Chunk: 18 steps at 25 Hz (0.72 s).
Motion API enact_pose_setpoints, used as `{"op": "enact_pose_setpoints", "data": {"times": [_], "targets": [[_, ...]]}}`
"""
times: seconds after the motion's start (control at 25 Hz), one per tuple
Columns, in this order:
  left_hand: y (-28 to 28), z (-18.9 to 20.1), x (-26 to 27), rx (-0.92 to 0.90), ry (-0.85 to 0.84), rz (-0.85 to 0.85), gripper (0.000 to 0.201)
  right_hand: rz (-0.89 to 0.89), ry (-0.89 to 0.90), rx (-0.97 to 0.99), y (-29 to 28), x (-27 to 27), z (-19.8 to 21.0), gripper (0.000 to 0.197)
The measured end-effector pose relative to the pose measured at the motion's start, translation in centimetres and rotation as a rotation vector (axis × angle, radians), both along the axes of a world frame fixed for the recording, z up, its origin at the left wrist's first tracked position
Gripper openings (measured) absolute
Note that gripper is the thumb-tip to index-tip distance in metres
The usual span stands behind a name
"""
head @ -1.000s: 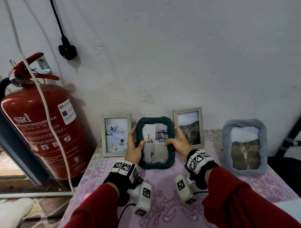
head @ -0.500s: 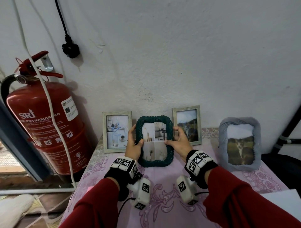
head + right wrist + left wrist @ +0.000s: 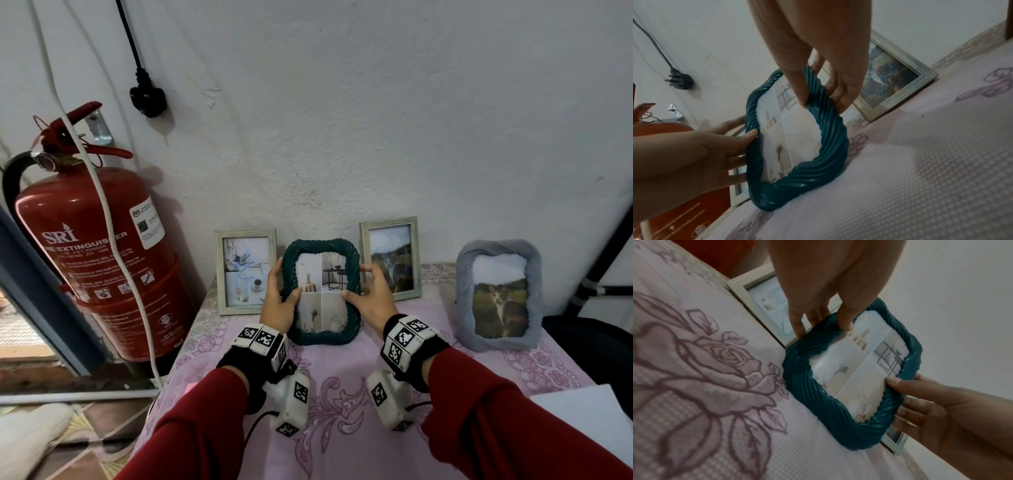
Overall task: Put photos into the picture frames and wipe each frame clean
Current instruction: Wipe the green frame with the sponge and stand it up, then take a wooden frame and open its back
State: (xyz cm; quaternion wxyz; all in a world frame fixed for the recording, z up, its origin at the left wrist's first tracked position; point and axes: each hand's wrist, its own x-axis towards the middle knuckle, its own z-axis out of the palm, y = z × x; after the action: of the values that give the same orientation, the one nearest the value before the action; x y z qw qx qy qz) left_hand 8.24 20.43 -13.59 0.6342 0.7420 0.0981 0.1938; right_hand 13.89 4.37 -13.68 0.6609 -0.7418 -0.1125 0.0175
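Four frames stood on the table [image 3: 342,428]; the left hand [image 3: 279,306] and right hand [image 3: 371,301] each gripped the green frame [image 3: 322,337], thumbs in front.

A rough white plastered wall [image 3: 376,120] fills the back of the room. A black plug [image 3: 148,99] hangs against it on a black cord, and a white cable [image 3: 102,205] runs down in front of a red fire extinguisher [image 3: 92,260] standing at the left, beside the table. The table is covered with a pink cloth [image 3: 342,394] printed with purple flowers. Patterned floor tiles [image 3: 78,455] show at the lower left. The light is soft and even.
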Motion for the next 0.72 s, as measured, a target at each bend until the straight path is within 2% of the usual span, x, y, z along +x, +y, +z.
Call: {"op": "enact_pose_setpoints", "data": {"times": [0.2,0.32,0.4,0.48,0.6,0.72], "targets": [[0.4,0.2,-0.3,0.064,0.058,0.018,0.068,0.013,0.022,-0.025,-0.6,-0.4,0.6,0.060],[0.4,0.9,-0.8,0.126,0.085,0.094,0.066,0.024,0.065,-0.008,-0.7,-0.8,1.3,0.067],[0.1,1.6,-1.3,0.255,0.059,0.182,0.060,-0.056,0.017,-0.045,-1.0,-0.8,2.3,0.062],[-0.7,2.8,-1.7,0.352,-0.026,0.224,0.054,-0.192,-0.063,-0.034,-1.6,-0.6,3.7,0.047],[-2.6,5.3,-1.6,0.406,-0.157,0.178,0.044,-0.336,-0.182,-0.025,-3.5,0.0,6.2,0.026],[-4.5,7.3,-0.1,0.447,-0.234,0.119,0.036,-0.356,-0.277,-0.101,-6.0,1.5,8.6,0.020]]}}
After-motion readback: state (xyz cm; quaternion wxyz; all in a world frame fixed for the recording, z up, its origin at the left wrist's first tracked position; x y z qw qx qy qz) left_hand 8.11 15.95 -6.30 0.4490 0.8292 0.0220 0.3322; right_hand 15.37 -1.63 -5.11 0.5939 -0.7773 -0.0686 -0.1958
